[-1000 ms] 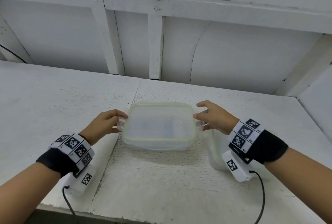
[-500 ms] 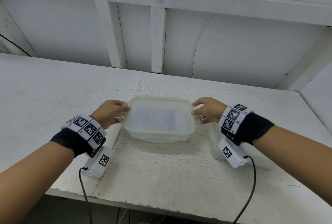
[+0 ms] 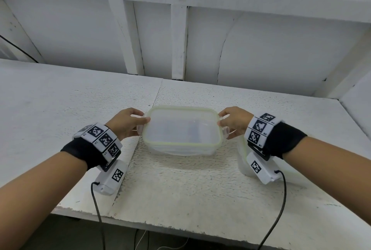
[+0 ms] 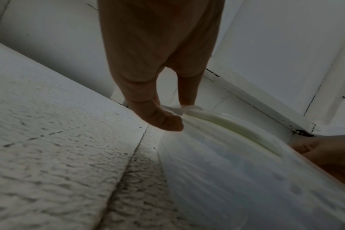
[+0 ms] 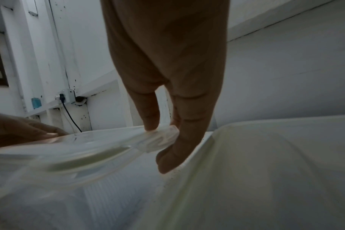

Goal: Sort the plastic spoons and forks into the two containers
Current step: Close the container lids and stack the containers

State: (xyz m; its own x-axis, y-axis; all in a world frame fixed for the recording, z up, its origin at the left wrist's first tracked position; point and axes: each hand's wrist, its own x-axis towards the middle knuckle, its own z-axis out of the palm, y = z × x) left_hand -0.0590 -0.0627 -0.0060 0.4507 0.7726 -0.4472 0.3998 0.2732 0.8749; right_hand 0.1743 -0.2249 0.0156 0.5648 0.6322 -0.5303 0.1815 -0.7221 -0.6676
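Two hands hold one clear container [image 3: 181, 131] between them in the head view. The left hand [image 3: 126, 124] pinches the clip tab at its left end, the right hand [image 3: 233, 122] the tab at its right end; each grip is closed on the container. Its rim is pale green, and something bluish and blurred shows through its cloudy top; what it is cannot be told. It is over the white counter [image 3: 60, 109], a shadow beneath it. A second container [image 3: 242, 161] stands on the counter just beside it, mostly hidden under the right wrist.

From the left wrist, the left hand [image 4: 158, 77] has thumb and a finger closed on the small clear tab at the container's [image 4: 246, 171] end. The right hand [image 4: 325, 157] shows at the far end.

From the right wrist, the right hand [image 5: 167, 77] pinches the opposite tab of the container [image 5: 59, 163], and the second container [image 5: 266, 171] lies close below, its rim near the fingertips. The left hand [image 5: 16, 129] appears at the far side.
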